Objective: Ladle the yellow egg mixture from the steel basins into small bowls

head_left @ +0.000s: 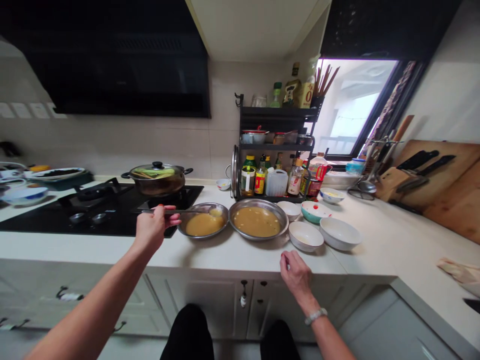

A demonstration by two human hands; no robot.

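My left hand (pixel 154 226) is closed around the handle of a long metal spoon (pixel 195 212). The spoon's bowl carries some yellowish liquid and hangs over the left metal dish (pixel 183 231), which contains a tan liquid (pixel 204 224). Just right of it sits a larger round metal dish (pixel 282 230) with similar liquid (pixel 255 221) and small pale bits on top. My right hand (pixel 296 272) is loosely curled at the counter's front edge, with nothing visible in it. Nearest to it stands a white bowl (pixel 305 242), seemingly with a little residue inside.
More bowls stand at right: a small white one (pixel 288 205), a green-rimmed one (pixel 315 218) and a larger white one (pixel 340 241). A lidded pot (pixel 158 185) sits on the black stove (pixel 112 222). Behind the dishes is a bottle rack (pixel 277 146); a knife block (pixel 388 185) stands far right.
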